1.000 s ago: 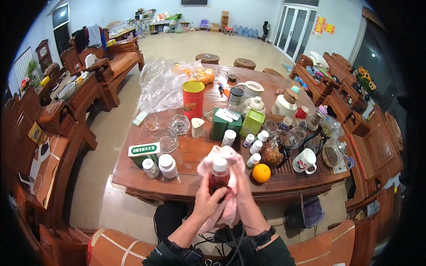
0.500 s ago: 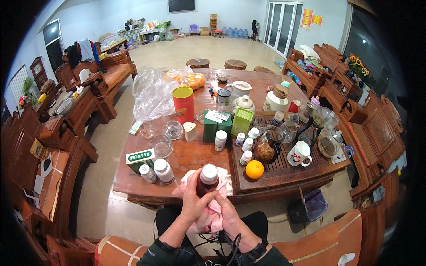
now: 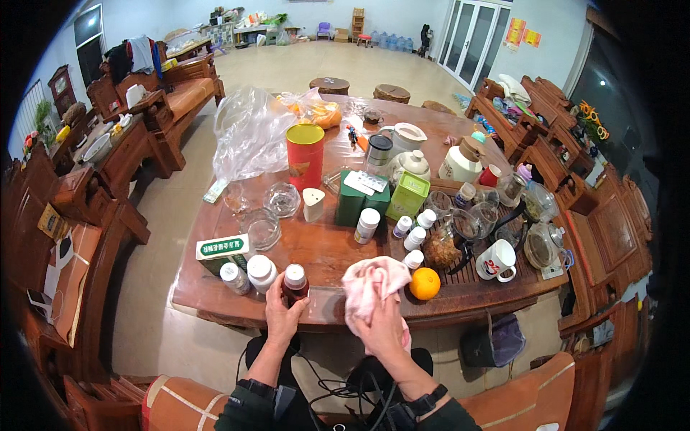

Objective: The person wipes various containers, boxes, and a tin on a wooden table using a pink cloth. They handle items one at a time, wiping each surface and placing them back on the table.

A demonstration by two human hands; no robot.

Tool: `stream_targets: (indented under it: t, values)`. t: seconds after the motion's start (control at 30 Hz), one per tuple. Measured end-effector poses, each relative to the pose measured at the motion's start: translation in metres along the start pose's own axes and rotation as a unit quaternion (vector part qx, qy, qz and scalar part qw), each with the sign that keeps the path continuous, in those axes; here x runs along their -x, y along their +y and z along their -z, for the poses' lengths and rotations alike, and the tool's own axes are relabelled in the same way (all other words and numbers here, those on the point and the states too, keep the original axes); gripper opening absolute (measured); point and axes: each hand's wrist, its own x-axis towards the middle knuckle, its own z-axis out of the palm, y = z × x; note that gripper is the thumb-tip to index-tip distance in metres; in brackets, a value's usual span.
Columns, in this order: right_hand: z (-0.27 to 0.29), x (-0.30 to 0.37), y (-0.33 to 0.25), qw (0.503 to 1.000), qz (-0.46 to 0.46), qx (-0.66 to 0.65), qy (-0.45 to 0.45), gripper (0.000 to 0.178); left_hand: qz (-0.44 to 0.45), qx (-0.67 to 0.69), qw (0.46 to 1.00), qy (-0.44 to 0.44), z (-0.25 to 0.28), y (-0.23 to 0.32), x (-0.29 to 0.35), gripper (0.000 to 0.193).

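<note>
My left hand (image 3: 282, 316) is closed around a dark reddish-brown bottle (image 3: 297, 289) with a white cap, at the table's front edge. Two white pill bottles stand just left of it, a smaller one (image 3: 235, 278) and a larger one (image 3: 261, 273). Behind these is a green and white box (image 3: 223, 253). My right hand (image 3: 381, 327) grips a pink cloth (image 3: 375, 280), bunched up over the table edge. Right of the cloth lies an orange (image 3: 425, 284), and several small white bottles (image 3: 415, 238) stand beyond it.
The wooden table (image 3: 316, 248) also carries a red canister (image 3: 305, 158), glass ashtrays (image 3: 263, 228), green boxes (image 3: 356, 201), a clear plastic bag (image 3: 248, 136) and a white mug (image 3: 496, 260) on the tea tray. A lined bin (image 3: 496, 341) stands below at the right. Cables hang near my legs.
My hands have parted. The left has carried the bottle left and set it beside the white pill bottles; the right has moved right and forward with the cloth. The view has shifted slightly.
</note>
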Motion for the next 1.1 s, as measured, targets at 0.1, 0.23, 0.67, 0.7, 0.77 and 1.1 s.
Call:
stream_targets:
  t: [0.1, 0.23, 0.67, 0.7, 0.77, 1.1]
  values:
    - [-0.044, 0.006, 0.002, 0.966, -0.061, 0.205, -0.144, 0.077, -0.020, -0.056, 0.998, -0.015, -0.009, -0.023, -0.006, 0.073]
    - [-0.086, 0.005, 0.017, 0.971, -0.046, 0.193, -0.132, 0.072, 0.004, -0.086, 0.996, -0.007, -0.015, -0.038, -0.003, 0.073]
    - [-0.172, -0.126, 0.007, 0.982, 0.069, 0.172, -0.042, 0.068, 0.040, -0.082, 0.996, 0.002, 0.006, -0.035, 0.020, 0.069]
    - [-0.172, -0.125, 0.006, 0.982, 0.078, 0.155, -0.082, 0.067, 0.042, -0.080, 0.996, 0.002, 0.007, -0.036, 0.021, 0.069]
    - [-0.166, -0.118, 0.008, 0.974, 0.114, 0.151, -0.121, 0.066, 0.035, -0.121, 0.992, 0.020, 0.008, -0.039, 0.020, 0.068]
    - [-0.065, 0.006, 0.032, 0.965, 0.195, 0.034, -0.173, 0.065, 0.026, -0.077, 0.996, 0.036, 0.011, -0.040, 0.029, 0.068]
